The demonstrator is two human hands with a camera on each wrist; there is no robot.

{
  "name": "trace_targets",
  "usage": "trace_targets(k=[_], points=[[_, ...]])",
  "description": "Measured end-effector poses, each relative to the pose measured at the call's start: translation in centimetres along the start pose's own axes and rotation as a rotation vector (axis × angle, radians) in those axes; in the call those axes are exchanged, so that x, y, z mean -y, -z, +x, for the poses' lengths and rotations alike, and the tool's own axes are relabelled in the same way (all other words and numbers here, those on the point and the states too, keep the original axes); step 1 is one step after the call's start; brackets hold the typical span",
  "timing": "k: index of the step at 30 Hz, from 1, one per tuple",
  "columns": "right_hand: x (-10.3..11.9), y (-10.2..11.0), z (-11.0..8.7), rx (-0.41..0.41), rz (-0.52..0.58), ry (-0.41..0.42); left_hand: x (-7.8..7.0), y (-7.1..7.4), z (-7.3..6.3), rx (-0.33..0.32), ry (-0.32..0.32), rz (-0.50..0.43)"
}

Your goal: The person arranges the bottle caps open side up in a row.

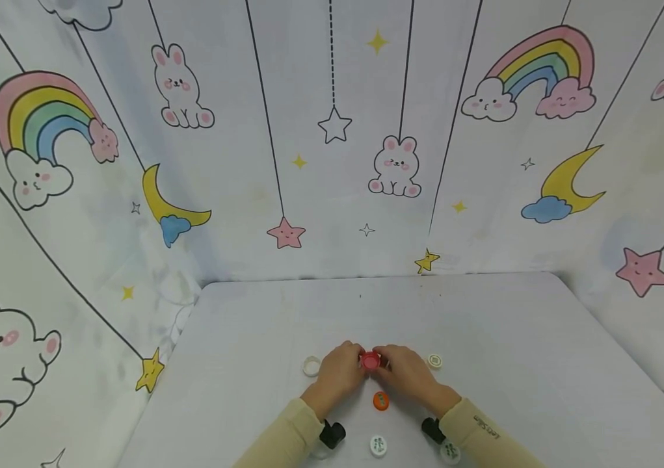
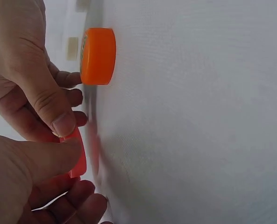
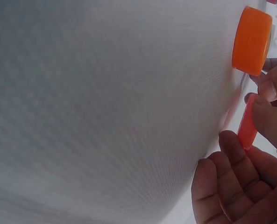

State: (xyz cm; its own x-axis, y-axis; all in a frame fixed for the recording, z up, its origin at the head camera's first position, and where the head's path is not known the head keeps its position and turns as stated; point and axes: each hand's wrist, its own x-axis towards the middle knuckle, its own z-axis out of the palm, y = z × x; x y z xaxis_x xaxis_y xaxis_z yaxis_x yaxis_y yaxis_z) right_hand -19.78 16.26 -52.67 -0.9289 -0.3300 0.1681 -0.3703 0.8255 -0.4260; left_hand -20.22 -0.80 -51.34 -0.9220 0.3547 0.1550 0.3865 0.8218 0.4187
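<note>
A small red round piece (image 1: pixel 370 361) with a raised rim is between my two hands, close over the white table. My left hand (image 1: pixel 340 369) pinches its left edge with thumb and fingers. From the other side my right hand (image 1: pixel 409 372) pinches it too. Edge-on in the left wrist view, the red piece (image 2: pixel 77 158) has both thumbs against it. The right wrist view shows the red piece (image 3: pixel 248 122) between thumb and curled fingers. Just nearer than the hands lies an orange round piece (image 1: pixel 381 401) with a marking on top.
A white ring (image 1: pixel 311 366) lies beside the left hand, and a pale disc with circles (image 1: pixel 434 361) beyond the right. Nearer lie a white marked disc (image 1: pixel 378 446) and another white disc (image 1: pixel 450 452) partly under the right wrist. A printed cloth backdrop (image 1: pixel 332 188) rises behind the table (image 1: pixel 285 318).
</note>
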Motion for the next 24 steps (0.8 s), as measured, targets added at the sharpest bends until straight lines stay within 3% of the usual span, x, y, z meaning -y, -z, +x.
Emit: trace_targets(k=[14, 24], points=[[0.33, -0.24, 0.12, 0.041, -0.022, -0.018, 0.11, -0.38, -0.18, -0.009, -0.011, 0.058], [0.3, -0.48, 0.17, 0.021, -0.062, -0.006, 0.41, -0.98, -0.23, -0.032, 0.0, 0.082]])
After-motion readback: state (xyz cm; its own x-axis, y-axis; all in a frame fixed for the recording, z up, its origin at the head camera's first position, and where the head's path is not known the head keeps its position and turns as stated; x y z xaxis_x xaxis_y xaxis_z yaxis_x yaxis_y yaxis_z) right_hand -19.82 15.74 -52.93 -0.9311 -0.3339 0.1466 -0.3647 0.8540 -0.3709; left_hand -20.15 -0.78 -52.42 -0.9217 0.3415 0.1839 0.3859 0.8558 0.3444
